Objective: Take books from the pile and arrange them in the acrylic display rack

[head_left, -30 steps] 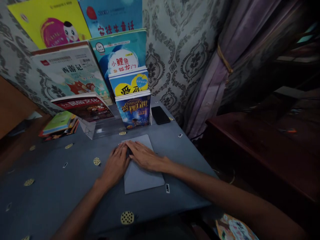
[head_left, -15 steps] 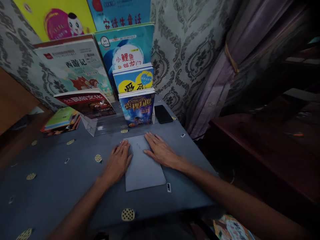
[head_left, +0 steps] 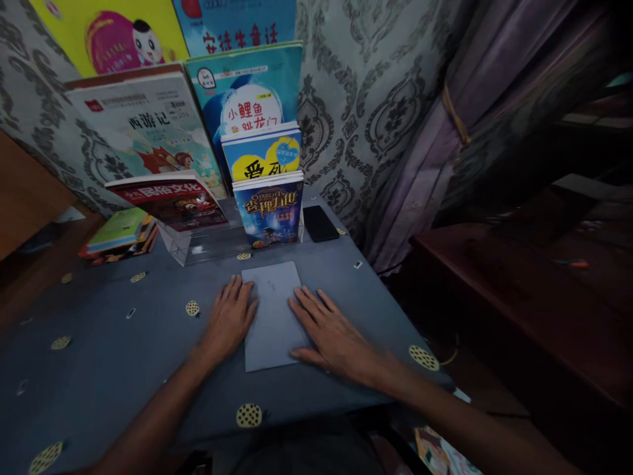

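Observation:
A pale rectangular sheet of paper [head_left: 271, 323], with a small faint mark near its top, lies flat on the table. Whether it is folded or has several layers I cannot tell. My left hand [head_left: 230, 318] rests flat along its left edge, fingers stretched out and pointing away from me. On the other side my right hand [head_left: 332, 333] is spread over the right edge, its thumb reaching onto the lower part of the paper. Neither hand grips anything.
Behind the paper stands a clear display rack [head_left: 202, 251] with several children's books, a blue book [head_left: 271, 214] at the front. A black phone [head_left: 320, 223] lies beside it. Stacked books [head_left: 119, 231] are at left; a dark red surface [head_left: 514, 290] is at right.
My right hand has slid toward me along the paper's right edge, from near the top to the lower half. My left hand has stayed almost in place on the left edge.

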### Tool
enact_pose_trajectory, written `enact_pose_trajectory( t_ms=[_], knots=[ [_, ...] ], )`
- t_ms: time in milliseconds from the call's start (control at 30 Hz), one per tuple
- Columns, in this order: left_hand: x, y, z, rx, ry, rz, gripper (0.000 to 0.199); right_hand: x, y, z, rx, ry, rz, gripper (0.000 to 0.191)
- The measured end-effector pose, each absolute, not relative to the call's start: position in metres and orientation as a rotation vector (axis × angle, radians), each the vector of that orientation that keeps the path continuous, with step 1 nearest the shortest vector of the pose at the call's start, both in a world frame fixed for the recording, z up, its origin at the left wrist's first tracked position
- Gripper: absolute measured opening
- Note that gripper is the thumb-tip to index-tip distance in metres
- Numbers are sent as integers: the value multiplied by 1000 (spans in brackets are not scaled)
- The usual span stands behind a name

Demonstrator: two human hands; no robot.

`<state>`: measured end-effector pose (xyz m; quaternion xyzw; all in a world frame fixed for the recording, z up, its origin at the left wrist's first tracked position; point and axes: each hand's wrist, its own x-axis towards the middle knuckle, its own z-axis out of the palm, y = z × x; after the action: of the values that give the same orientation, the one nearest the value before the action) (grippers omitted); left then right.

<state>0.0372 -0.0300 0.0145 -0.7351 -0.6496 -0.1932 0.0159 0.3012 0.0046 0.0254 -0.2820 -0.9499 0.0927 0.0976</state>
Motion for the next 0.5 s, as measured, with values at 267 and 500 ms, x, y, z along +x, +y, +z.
enact_pose_trajectory(
  t_ms=[267,500],
  knots=[
    [24,-26,26,-2347,-2321,-1331,45,302,2,28,-859,-2838,352,92],
    [31,-23,30,-1983,-2560,-2411,57,303,2,23,-848,-2766,415,90]
  ],
)
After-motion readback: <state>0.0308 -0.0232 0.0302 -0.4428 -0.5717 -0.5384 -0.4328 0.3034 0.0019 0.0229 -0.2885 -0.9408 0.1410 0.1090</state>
